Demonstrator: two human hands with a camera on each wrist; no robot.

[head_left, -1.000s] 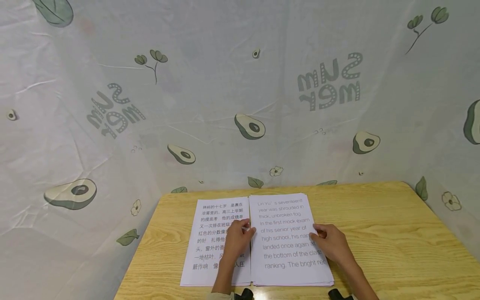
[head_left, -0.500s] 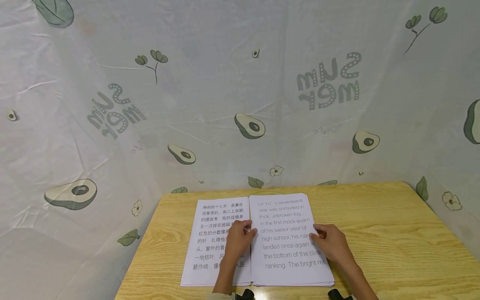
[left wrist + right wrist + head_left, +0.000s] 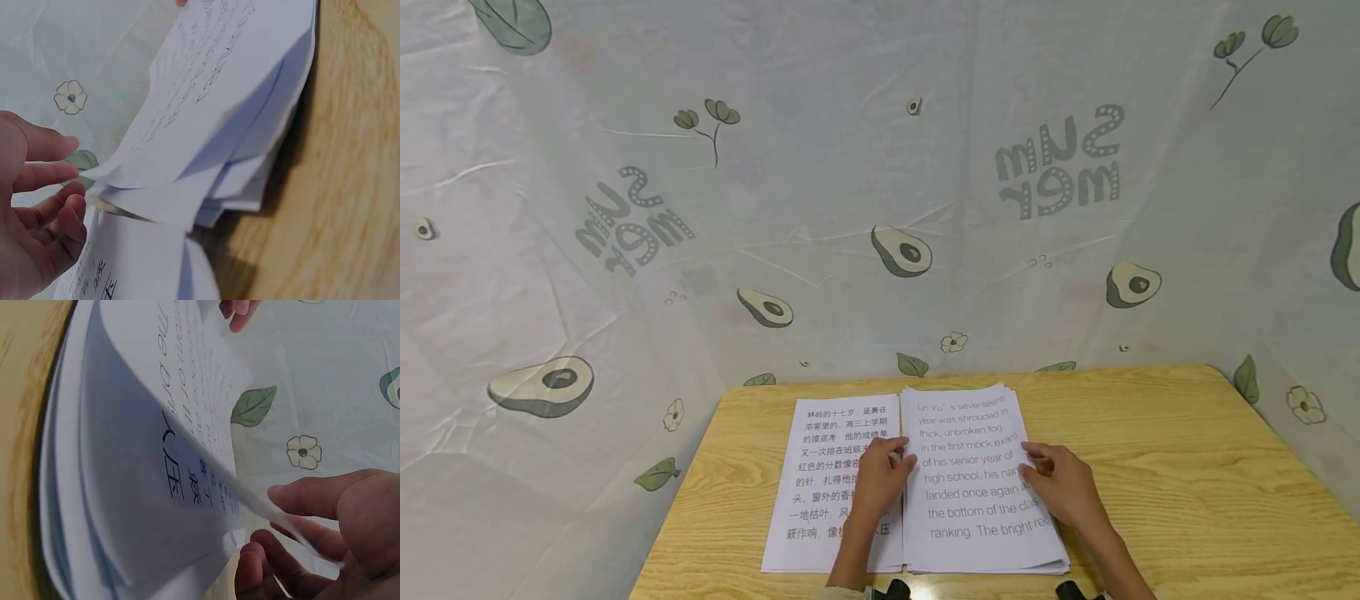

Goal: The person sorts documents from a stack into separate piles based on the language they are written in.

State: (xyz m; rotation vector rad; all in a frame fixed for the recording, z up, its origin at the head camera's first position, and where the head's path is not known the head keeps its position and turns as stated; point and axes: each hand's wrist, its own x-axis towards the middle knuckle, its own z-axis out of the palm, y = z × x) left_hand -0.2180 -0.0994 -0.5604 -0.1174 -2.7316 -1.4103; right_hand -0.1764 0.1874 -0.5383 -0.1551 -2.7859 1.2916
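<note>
Two stacks of printed white paper lie side by side on the wooden table [image 3: 1187,500]. Chinese text covers the left stack [image 3: 805,500]; English text is on the top sheet of paper [image 3: 966,479] of the right one. That sheet's left edge is pinched at the fingertips of my left hand [image 3: 880,475], which hovers over the left stack. On the opposite side my right hand [image 3: 1063,487] holds the right edge between thumb and fingers. In the right wrist view the sheet bows up, and a page with Chinese characters [image 3: 175,469] shows beneath it.
A pale cloth [image 3: 820,192] printed with avocados, leaves and flowers hangs behind and left of the table. Black wrist devices [image 3: 895,589] show at the lower edge. Bare wood extends to the right of the papers.
The top English sheet has lifted and bowed slightly off its stack, its upper edge now out of line with those below. Both hands have shifted only slightly.
</note>
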